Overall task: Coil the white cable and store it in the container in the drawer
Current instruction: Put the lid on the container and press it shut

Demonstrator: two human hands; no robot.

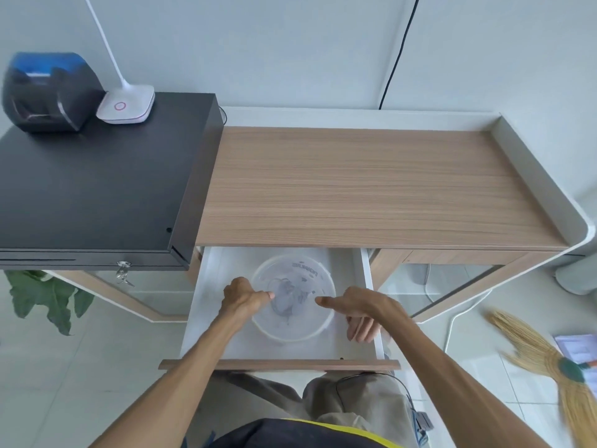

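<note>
Now | white cable [287,297] lies bunched inside round clear container [292,297] in open drawer [206,305] | left hand [244,297] fingers curled on container's rim | right hand [361,310] thumb on rim, fingers loosely bent.

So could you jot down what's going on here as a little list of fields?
place: wooden desk with its drawer pulled open
container: round clear tub in the drawer, lid on, blurred contents
left hand: on the tub's left edge, thumb on the lid
right hand: at the tub's right edge, thumb on the lid
white cable: not clearly visible
on the black box: lamp base, dark device
floor: broom, right
</note>
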